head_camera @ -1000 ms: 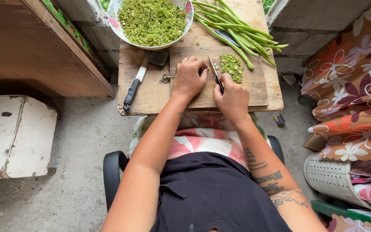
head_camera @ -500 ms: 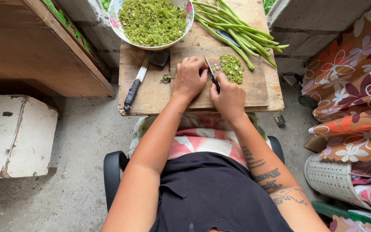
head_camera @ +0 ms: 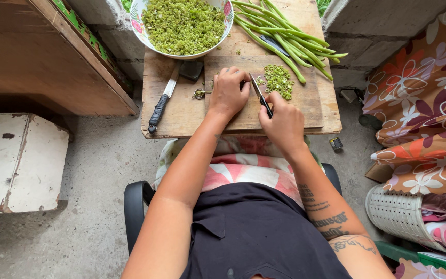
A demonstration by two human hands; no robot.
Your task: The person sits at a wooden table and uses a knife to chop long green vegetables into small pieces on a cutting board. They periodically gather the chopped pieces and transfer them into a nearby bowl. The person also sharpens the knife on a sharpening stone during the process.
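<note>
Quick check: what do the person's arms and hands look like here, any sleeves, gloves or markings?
Both arms are bare to the frame edge: no sleeves, no gloves. Left hand and its forearm carry no visible markings, rings or watch. Right hand is equally plain, but the right forearm bears dark tattoos, script-like bands running towards the elbow.

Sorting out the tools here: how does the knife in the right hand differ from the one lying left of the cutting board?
The knife in the right hand is gripped, blade angled down at the cutting board; the spare knife lies flat and untouched on the table. The held knife's handle is hidden by the right hand; the spare's dark wrapped handle shows fully. Both point away from the person.
</note>
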